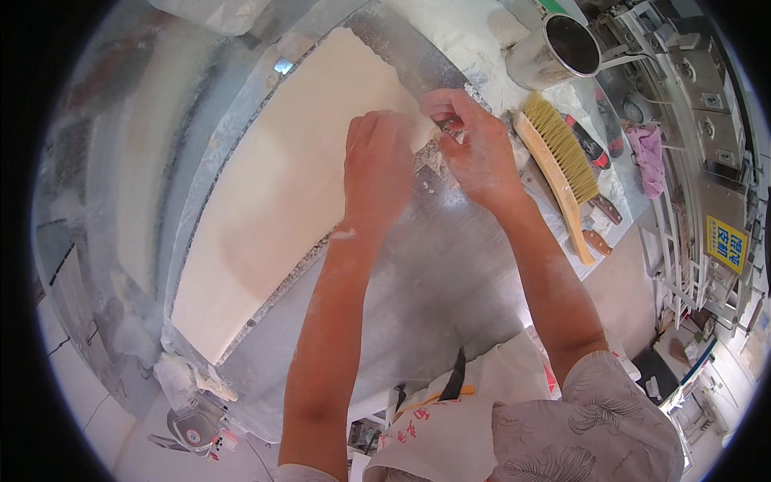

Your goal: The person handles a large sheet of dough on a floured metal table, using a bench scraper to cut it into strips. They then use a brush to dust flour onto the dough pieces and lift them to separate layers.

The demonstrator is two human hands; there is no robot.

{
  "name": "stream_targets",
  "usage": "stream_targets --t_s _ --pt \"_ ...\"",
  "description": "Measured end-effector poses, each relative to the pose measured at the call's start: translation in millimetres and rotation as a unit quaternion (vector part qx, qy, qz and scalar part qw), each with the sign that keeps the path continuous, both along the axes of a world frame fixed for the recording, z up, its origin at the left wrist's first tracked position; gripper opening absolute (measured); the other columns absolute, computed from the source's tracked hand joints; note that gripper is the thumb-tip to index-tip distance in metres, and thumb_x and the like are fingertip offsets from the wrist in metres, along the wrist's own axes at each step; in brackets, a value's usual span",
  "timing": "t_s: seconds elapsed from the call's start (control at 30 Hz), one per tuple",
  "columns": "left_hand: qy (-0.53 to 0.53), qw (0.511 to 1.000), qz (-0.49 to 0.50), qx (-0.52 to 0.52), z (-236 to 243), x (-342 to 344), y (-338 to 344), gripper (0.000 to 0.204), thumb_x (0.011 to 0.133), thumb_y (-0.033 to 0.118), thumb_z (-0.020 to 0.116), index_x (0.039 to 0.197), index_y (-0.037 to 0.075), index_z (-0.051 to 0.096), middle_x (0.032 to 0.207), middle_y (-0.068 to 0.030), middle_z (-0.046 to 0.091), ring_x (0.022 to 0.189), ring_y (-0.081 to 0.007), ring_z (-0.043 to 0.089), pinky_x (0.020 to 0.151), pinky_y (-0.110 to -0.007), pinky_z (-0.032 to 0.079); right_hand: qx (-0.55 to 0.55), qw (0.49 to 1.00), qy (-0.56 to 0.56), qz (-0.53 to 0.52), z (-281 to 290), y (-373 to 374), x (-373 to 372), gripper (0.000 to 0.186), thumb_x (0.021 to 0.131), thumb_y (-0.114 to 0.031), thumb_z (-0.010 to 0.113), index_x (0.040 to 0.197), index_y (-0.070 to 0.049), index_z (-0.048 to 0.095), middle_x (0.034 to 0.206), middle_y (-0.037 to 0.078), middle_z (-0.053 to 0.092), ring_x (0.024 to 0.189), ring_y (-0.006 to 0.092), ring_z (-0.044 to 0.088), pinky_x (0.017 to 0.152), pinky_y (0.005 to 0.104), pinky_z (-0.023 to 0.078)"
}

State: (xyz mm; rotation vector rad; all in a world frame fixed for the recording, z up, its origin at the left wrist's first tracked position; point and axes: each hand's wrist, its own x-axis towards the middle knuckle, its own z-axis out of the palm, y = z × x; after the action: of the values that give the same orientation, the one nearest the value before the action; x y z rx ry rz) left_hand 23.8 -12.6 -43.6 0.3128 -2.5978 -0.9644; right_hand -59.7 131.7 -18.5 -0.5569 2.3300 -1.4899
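A long pale dough sheet [273, 177] lies slantwise across the metal worktable [426, 273]. Dark-speckled crumbs line its near edge. My left hand [377, 169] is over the sheet's right side, palm down; motion blurs it and its fingertips are hidden. Just to the right, my right hand [482, 153] has its fingers and thumb curled in at the sheet's right edge. Something small and speckled shows between them, too unclear to name. Flour dusts both hands.
A wooden-handled bench brush [554, 161] lies right of my right hand, near a knife handle [606, 209]. Behind it stands a metal pitcher [554, 52] beside heaped flour [450, 32]. A pink cloth [646, 157] hangs at the right; plastic bags [177, 373] sit at the left corner.
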Motion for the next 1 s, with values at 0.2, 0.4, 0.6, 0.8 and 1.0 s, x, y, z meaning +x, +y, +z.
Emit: stream_targets --t_s 0.2,0.4,0.6,0.8,1.0 --pt "-0.038 0.999 -0.005 -0.013 9 -3 6 0.031 0.083 0.013 0.086 0.108 0.011 0.069 0.118 -0.0097 0.066 0.117 -0.0339 0.061 0.092 -0.046 0.054 -0.066 0.995 -0.07 -0.01 -11 1 -3 0.045 0.088 0.015 0.061 0.129 -0.005 0.065 0.117 0.009 0.076 0.103 0.0204 0.073 0.089 0.0326 0.058" --pt "-0.023 0.999 0.033 -0.008 5 -5 8 0.024 0.081 0.016 0.089 0.098 0.01 0.073 0.111 -0.0083 0.067 0.113 -0.0324 0.063 0.089 -0.046 0.054 -0.096 0.992 -0.085 -0.005 -17 0 -5 0.045 0.088 0.014 0.063 0.129 -0.004 0.064 0.117 0.009 0.076 0.103 0.0198 0.073 0.09 0.0324 0.058" --pt "-0.06 0.996 0.051 0.044 10 -7 2 0.019 0.082 0.014 0.089 0.091 0.006 0.075 0.098 -0.0065 0.067 0.09 -0.0247 0.068 0.081 -0.038 0.054 -0.104 0.99 -0.094 -0.011 -17 -1 -5 0.046 0.087 0.015 0.061 0.129 -0.004 0.064 0.116 0.009 0.076 0.104 0.0202 0.073 0.091 0.033 0.058" --pt "-0.112 0.934 0.133 0.312 28 -9 -9 0.014 0.091 0.011 0.083 0.096 0.003 0.072 0.091 0.0011 0.066 0.082 -0.0093 0.062 0.075 -0.027 0.05 -0.097 0.988 -0.108 -0.043 -13 0 -5 0.039 0.092 0.009 0.061 0.128 -0.004 0.065 0.114 0.009 0.076 0.104 0.0192 0.073 0.091 0.0323 0.057" --pt "-0.021 0.87 0.254 0.421 27 -4 -27 0.012 0.097 0.008 0.076 0.103 0.002 0.067 0.09 0.001 0.066 0.081 -0.0062 0.057 0.073 -0.023 0.047 -0.086 0.992 -0.062 -0.061 9 -9 5 0.029 0.098 0.005 0.058 0.125 -0.002 0.066 0.109 0.01 0.076 0.099 0.0177 0.074 0.088 0.0312 0.057"
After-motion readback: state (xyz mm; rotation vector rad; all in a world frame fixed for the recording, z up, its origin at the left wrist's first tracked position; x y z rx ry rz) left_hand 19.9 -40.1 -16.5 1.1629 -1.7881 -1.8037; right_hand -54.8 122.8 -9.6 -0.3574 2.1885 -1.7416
